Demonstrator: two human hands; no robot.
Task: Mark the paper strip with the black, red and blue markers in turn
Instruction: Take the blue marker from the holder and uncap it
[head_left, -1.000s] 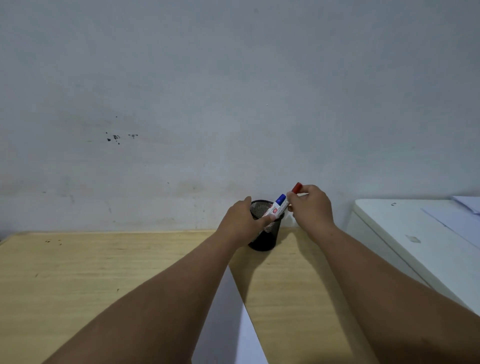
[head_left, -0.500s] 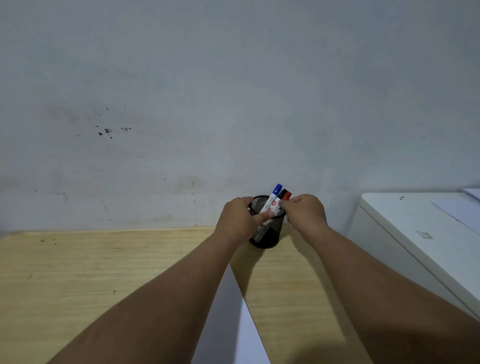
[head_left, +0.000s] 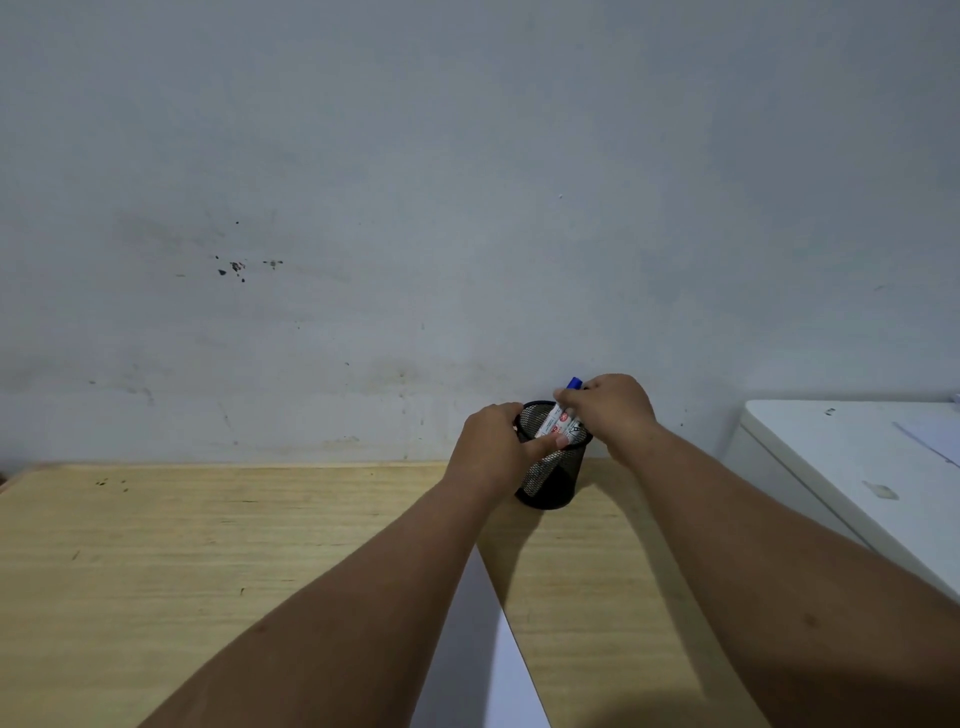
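A black mesh pen holder (head_left: 550, 480) stands on the wooden desk by the wall. My left hand (head_left: 493, 447) grips its rim and side, thumb across the front. White marker barrels (head_left: 557, 425) lean inside it. My right hand (head_left: 615, 410) is closed over the tops of the markers, with its thumb and fingers pinching the blue marker just below its blue cap (head_left: 574, 383). The red marker's cap is hidden under that hand. No black marker shows. The white paper strip (head_left: 467, 654) lies on the desk between my forearms, partly covered by my left arm.
The light wooden desk (head_left: 208, 561) runs left and toward me from the holder. A white cabinet top (head_left: 852, 457) with a sheet of paper on it sits to the right, beside the desk. A grey wall rises right behind the holder.
My right hand lowered the red marker into the holder beside the blue one. Its red cap went out of sight, and the fingers closed on the blue marker. My left hand kept hold of the holder.
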